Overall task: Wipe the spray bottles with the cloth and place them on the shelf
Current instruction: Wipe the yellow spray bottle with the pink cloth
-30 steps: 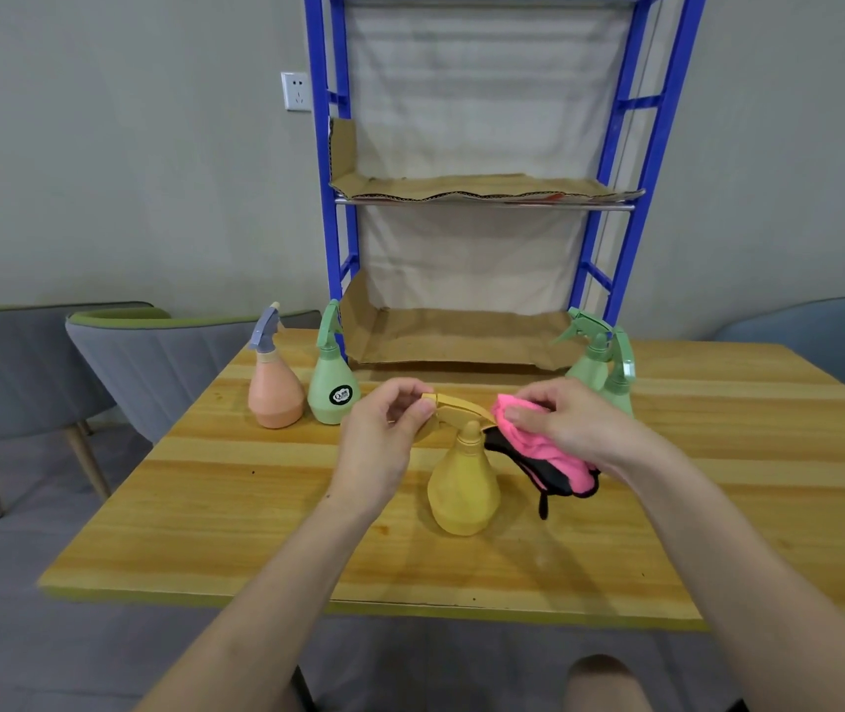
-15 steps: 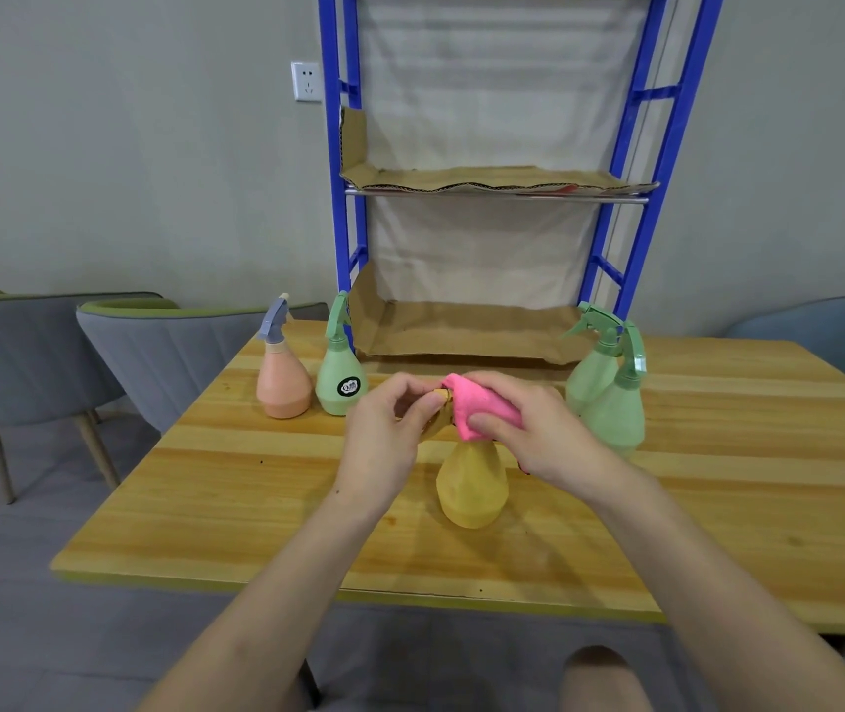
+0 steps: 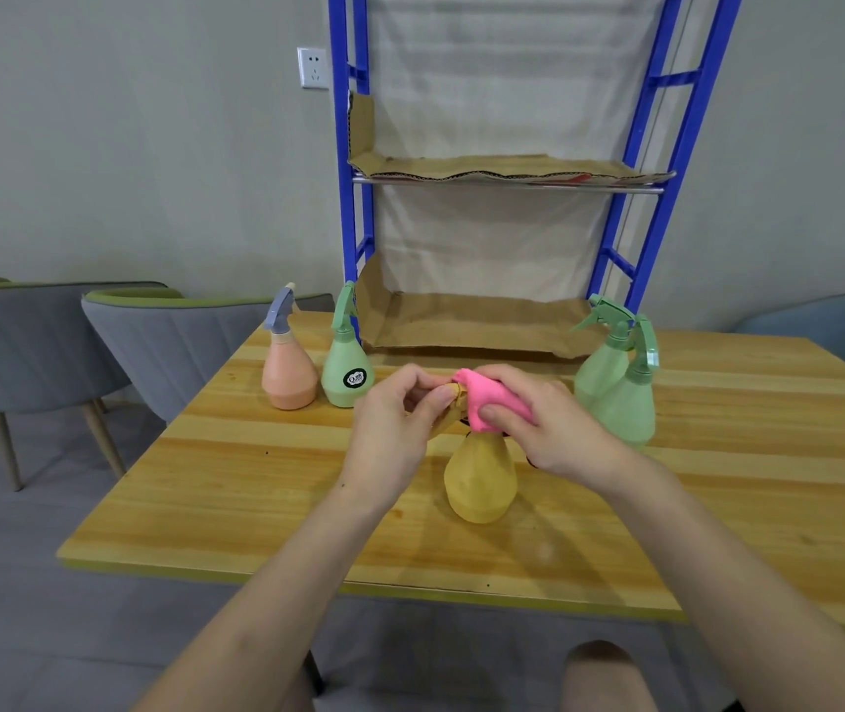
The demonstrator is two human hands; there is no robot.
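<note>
A yellow spray bottle (image 3: 481, 480) stands on the wooden table (image 3: 266, 485) in front of me. My left hand (image 3: 397, 429) pinches its nozzle tip. My right hand (image 3: 549, 423) presses a pink cloth (image 3: 482, 400) over the bottle's spray head, which is mostly hidden. An orange bottle (image 3: 289, 375) and a green labelled bottle (image 3: 347, 372) stand at the back left. Two pale green bottles (image 3: 621, 398) stand at the back right. The blue shelf (image 3: 659, 161) rises behind the table, its tiers lined with cardboard (image 3: 482, 321).
Grey chairs (image 3: 163, 341) stand left of the table and a blue-grey chair (image 3: 842, 326) at the right. A wall socket (image 3: 313, 67) is left of the shelf frame. My knee (image 3: 603, 675) shows below the table's near edge.
My right hand has brought the pink cloth from the right side of the bottle up onto its spray head, toward my left hand. The view has shifted slightly.
</note>
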